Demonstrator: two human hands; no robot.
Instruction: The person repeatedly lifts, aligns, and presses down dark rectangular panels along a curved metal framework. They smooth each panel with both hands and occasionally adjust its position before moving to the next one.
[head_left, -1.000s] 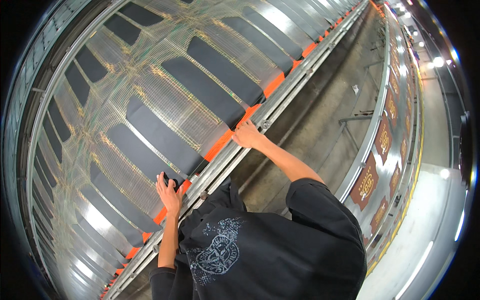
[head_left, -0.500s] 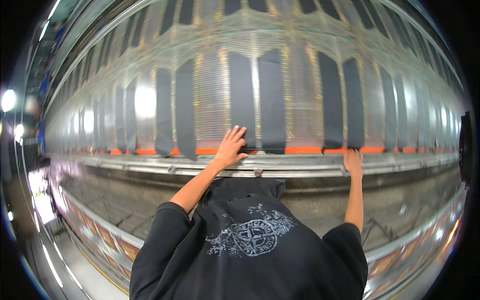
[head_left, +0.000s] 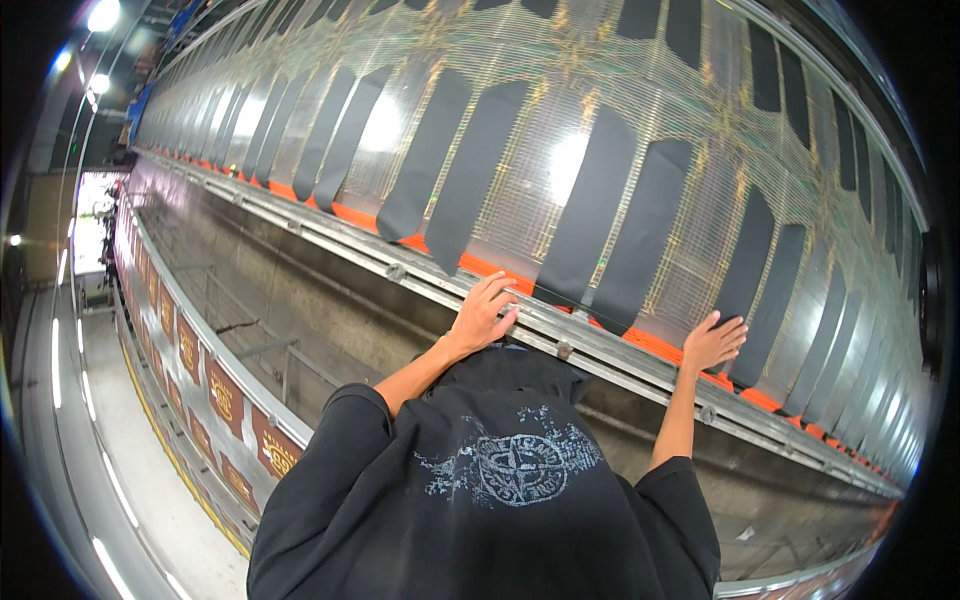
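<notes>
Long dark grey cut pieces with pointed far ends lie in pairs on a long, shiny table. My left hand is open over the orange strip along the table's near edge, fingers stretched forward. Just right of it is the lower end of one dark grey piece. My right hand lies open, fingers spread, at the lower end of another dark grey piece. Neither hand holds anything that I can see.
A metal rail runs along the table's near side, with a small knob in front of me. Thin yellowish lines cross the table surface. Behind the rail is a trough-like gap, then another long structure with brown-patterned panels.
The view has turned, so the table now slants down to the right. My left hand has come off a dark piece to the orange edge; my right hand's fingers have spread over a piece's end.
</notes>
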